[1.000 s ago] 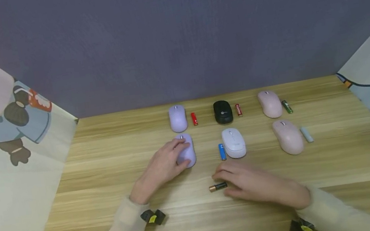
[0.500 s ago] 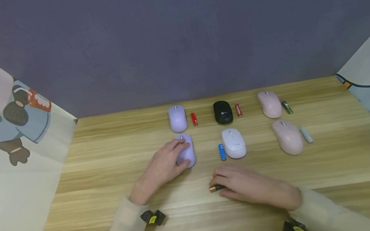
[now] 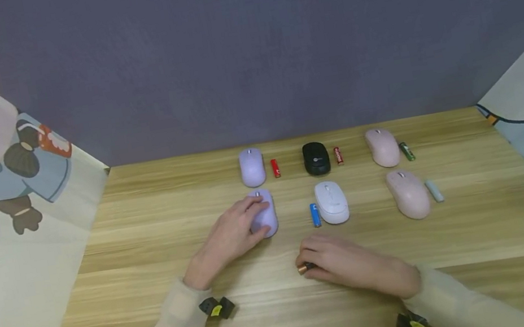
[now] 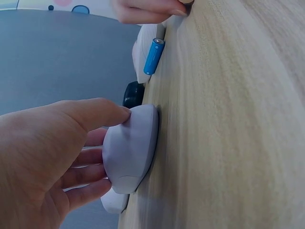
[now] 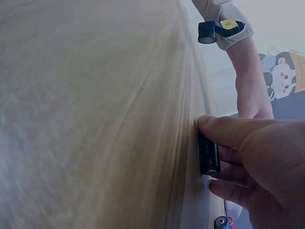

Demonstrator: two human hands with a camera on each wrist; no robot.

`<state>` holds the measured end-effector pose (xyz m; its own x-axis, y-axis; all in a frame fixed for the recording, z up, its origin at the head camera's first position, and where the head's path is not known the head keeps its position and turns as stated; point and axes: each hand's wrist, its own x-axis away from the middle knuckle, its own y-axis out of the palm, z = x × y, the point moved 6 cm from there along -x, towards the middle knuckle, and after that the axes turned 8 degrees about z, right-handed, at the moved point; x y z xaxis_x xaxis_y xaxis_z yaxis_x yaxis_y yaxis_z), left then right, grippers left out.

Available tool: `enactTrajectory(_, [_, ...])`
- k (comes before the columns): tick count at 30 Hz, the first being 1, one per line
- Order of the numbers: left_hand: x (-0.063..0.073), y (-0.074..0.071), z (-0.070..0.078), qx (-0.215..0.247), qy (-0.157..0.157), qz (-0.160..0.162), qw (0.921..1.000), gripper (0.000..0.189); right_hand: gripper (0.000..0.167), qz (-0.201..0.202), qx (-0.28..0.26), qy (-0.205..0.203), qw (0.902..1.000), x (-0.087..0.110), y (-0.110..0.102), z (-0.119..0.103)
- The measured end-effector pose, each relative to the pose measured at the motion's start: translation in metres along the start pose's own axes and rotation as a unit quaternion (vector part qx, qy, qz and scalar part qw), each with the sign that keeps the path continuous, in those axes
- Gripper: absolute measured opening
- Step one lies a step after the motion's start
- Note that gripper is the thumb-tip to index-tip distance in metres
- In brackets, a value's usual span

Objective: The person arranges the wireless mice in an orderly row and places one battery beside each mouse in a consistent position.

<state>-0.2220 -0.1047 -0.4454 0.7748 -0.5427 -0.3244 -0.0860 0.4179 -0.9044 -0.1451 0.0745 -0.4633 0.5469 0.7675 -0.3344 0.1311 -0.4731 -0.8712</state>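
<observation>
My left hand (image 3: 233,233) holds the front lavender computer mouse (image 3: 265,217), thumb on one side and fingers on the other. In the left wrist view this mouse (image 4: 131,148) sits on the wooden table. To the right, my right hand (image 3: 347,261) pinches a black battery with a copper end (image 3: 303,268) between thumb and fingers. The right wrist view shows the battery's dark body (image 5: 208,152) close to the tabletop, partly covered by the thumb. Beyond the right hand, a blue battery (image 3: 315,215) lies beside a white mouse (image 3: 332,203).
Behind are another lavender mouse (image 3: 252,167), a red battery (image 3: 275,168), a black mouse (image 3: 316,158) and a dark red battery (image 3: 338,156). At right are two pink mice, one at the back (image 3: 383,147) and one in front (image 3: 409,194), with a green battery (image 3: 407,151) and a pale battery (image 3: 434,190).
My right hand has moved slightly left and its fingers have come together on the black battery, which it now pinches. The left hand stays on the lavender mouse.
</observation>
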Motion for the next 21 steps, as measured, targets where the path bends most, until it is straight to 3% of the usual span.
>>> enactTrajectory(13, [0.0, 0.0, 0.001, 0.003, 0.001, 0.005, 1.0, 0.053, 0.006, 0.001, -0.007, 0.026, 0.9996, 0.0, 0.002, 0.0])
enactTrajectory(21, [-0.001, -0.001, 0.002, 0.013, -0.004, 0.01, 0.9999, 0.053, 0.009, 0.051, -0.038, 0.053, 0.9966, 0.002, -0.017, 0.008])
